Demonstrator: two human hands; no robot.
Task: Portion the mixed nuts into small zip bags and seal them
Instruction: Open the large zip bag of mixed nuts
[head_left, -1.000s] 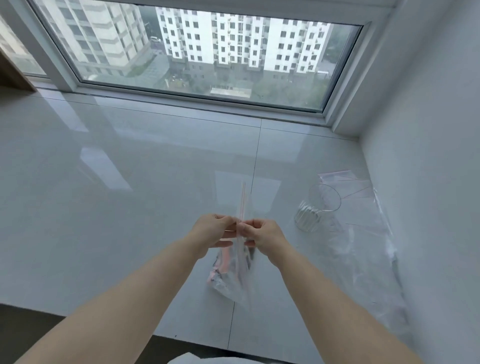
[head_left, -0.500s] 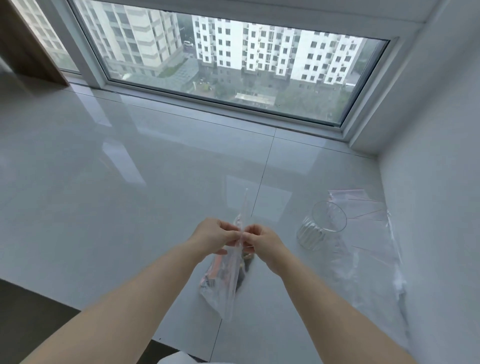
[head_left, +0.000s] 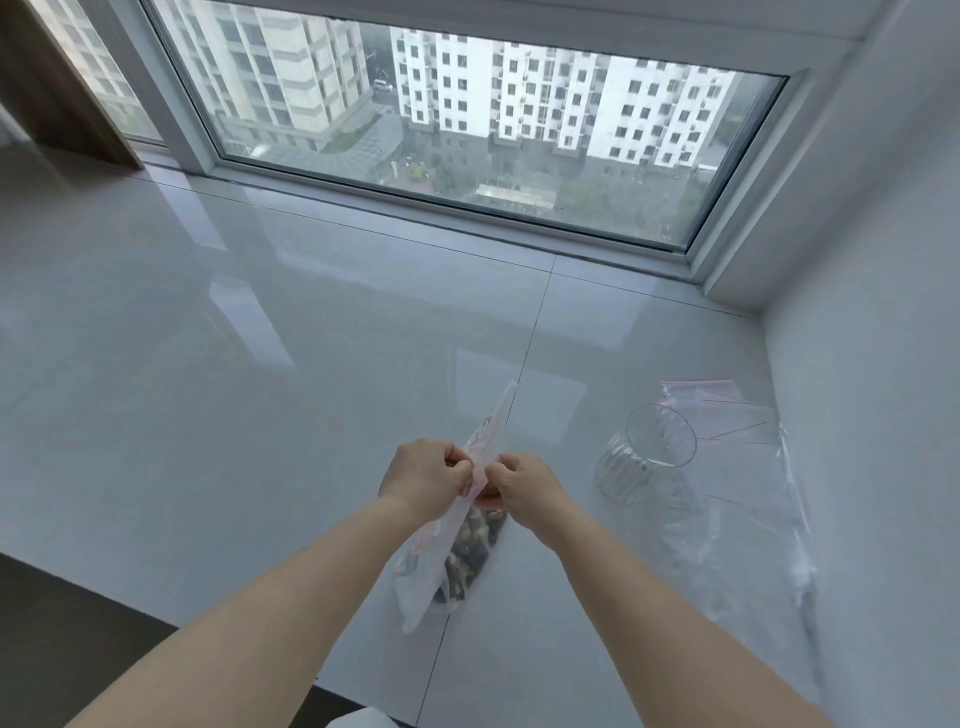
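Note:
A clear zip bag (head_left: 449, 551) with a pink zip strip hangs between my hands above the white sill, tilted with its top pointing up and to the right. Dark mixed nuts (head_left: 470, 545) fill its lower part. My left hand (head_left: 423, 475) pinches the bag's top edge from the left. My right hand (head_left: 524, 486) pinches the same edge from the right, fingertips nearly touching the left hand's. A ribbed clear glass cup (head_left: 644, 460) stands to the right and looks empty.
Several empty zip bags (head_left: 722, 410) and a large clear plastic sheet (head_left: 753, 530) lie by the right wall (head_left: 872, 415). The glossy white sill (head_left: 234, 364) stretches left. A big window (head_left: 467, 114) runs along the back; the sill's front edge drops at lower left.
The view has swung left and come closer. The bag has tilted further to the right, and the nuts inside now show more plainly. Both hands keep pinching the top edge.

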